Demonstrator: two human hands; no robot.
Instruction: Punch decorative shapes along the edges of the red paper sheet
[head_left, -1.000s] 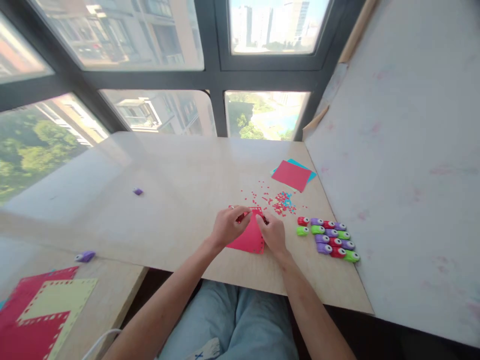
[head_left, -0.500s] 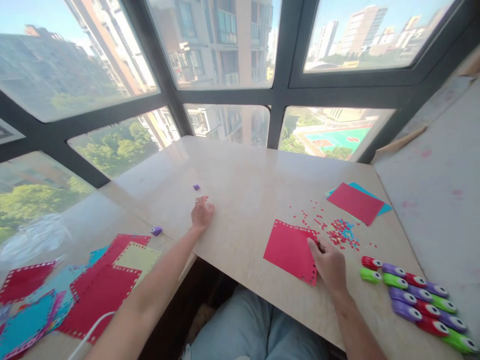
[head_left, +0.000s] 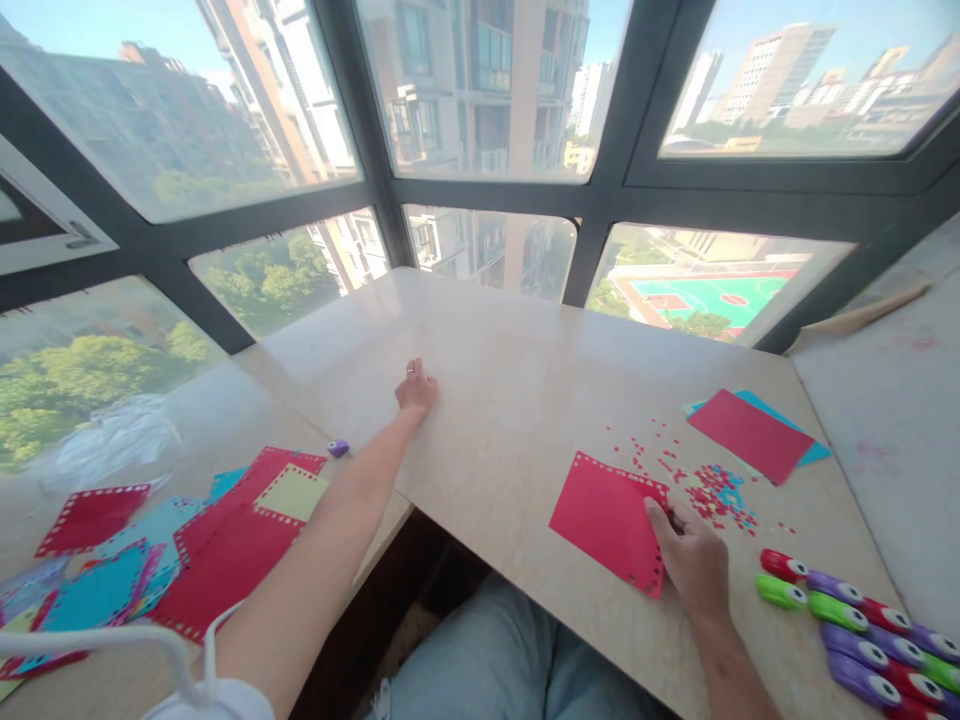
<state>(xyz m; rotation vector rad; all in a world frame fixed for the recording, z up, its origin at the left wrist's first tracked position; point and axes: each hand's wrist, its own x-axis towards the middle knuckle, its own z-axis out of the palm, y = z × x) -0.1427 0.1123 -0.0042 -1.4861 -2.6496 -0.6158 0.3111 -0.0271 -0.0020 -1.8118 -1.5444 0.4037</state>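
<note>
High-rise windows frame the pale surface where a person's right hand lies flat, fingers pinning the punched red sheet by its right edge, while the left hand, loosely curled and empty, reaches far left of the sheet.

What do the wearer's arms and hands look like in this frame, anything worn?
Both arms are bare from the forearm down, no gloves and no watch. The left hand wears a thin ring on one finger. A white sleeve edge shows at the upper left arm. The right hand shows no jewellery.
</note>
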